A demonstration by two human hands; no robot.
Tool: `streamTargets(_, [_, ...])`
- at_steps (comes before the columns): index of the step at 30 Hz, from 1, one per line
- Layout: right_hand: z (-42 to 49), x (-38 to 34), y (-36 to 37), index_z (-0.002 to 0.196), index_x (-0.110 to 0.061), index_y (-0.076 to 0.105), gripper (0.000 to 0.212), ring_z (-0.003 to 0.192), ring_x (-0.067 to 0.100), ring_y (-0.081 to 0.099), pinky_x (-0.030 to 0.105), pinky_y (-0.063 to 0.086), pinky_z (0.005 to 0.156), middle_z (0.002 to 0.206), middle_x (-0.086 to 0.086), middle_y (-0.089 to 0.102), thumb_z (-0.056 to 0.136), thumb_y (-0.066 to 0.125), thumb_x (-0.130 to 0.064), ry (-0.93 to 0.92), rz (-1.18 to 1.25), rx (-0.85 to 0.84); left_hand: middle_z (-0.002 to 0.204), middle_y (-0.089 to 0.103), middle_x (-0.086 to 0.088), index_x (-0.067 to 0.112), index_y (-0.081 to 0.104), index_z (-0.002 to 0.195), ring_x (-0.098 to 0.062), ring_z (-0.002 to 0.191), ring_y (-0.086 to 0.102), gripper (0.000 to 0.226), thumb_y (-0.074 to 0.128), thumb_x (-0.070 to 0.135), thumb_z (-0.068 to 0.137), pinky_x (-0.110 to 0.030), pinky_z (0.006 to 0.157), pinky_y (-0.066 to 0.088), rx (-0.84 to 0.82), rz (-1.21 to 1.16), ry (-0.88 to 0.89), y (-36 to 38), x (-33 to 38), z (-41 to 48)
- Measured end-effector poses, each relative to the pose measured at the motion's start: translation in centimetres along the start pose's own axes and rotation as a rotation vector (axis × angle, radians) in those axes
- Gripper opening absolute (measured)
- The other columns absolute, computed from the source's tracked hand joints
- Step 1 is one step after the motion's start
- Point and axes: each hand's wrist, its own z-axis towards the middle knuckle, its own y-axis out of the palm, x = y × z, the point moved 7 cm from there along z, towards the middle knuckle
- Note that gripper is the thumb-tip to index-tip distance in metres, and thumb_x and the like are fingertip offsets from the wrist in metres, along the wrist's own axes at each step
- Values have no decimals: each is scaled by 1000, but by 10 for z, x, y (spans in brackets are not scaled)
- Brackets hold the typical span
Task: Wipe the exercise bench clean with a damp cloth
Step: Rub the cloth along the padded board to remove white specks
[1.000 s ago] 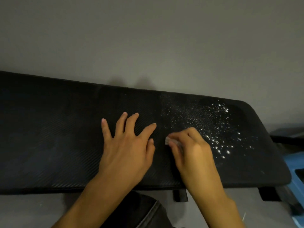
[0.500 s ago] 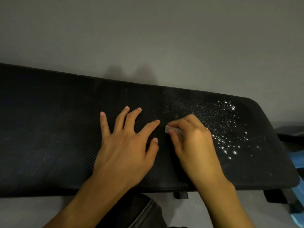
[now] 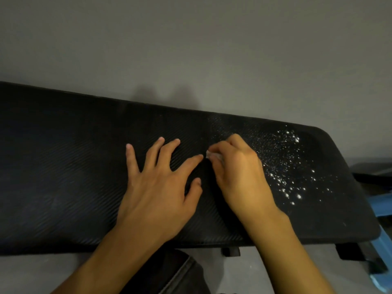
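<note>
The cloth (image 3: 209,154) is a small pale wad, almost wholly hidden inside the right hand (image 3: 239,175), whose fingers curl round it and press it onto the black ribbed surface (image 3: 63,177) near the middle of its length. Over the last second that hand has slid away from the person, toward the far edge, so the corner of cloth poking out now sits just beside the left index fingertip. A moment ago there was a clear gap between them.

The left hand (image 3: 159,187) has hardly shifted. It lies flat with fingers spread wide, holding nothing, and I'd say it is bracing the pad.

The white specks (image 3: 286,166) scattered over the right end look much as they did. The stroke ran along the left border of that patch, not through it. By my reckoning the wiping is under way, but the dirtiest stretch is still to do. The stretch left of the hands reads as plain black.

I can make out no brand, label or lettering on the pad, the cloth or anywhere else. The light is dim, so a faint embossed mark could go unseen.

Around it stand a bare grey wall (image 3: 191,49) behind, something blue (image 3: 381,240) at the right edge, and a dark trouser leg (image 3: 169,272) below.
</note>
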Motion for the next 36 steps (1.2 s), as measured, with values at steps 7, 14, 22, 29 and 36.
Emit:
streamTargets(7, [-37,-13,-7,105,-16,72,12,88,17,62,38,56,75,101,-3,57,96,65,-17,-55,101,-17,163,34,-5,48,44,148,-28,156,17,57,29,60,94,-73,120,5,3,-14,11,0,-1,0])
streamTargets(14, [-6,-6,2,105,-13,73,13,89,22,63,43,56,75,102,3,58,96,64,-17,-3,24,40,163,33,-4,49,43,147,-27,156,17,55,29,59,94,-72,120,3,7,-3,0,-1,1,0])
streamTargets(22, [-14,-9,-5,105,-15,74,14,84,18,63,39,57,73,99,1,59,96,64,-19,-65,37,-6,164,30,-3,48,40,149,-26,157,15,58,27,60,94,-72,121,2,6,-6,-12,-2,2,0])
streamTargets(29, [-8,-10,-2,105,-14,74,13,86,17,64,38,57,75,101,0,60,95,66,-16,-39,27,10,163,33,-4,40,41,151,-27,156,18,62,28,60,94,-73,120,4,9,8,-32,-2,3,0])
streamTargets(36, [24,-4,4,105,-12,75,16,83,23,66,40,57,77,102,6,61,97,62,-17,-37,-10,35,164,32,-4,38,39,152,-26,156,16,64,27,60,93,-72,121,2,-3,-2,-38,-2,4,1])
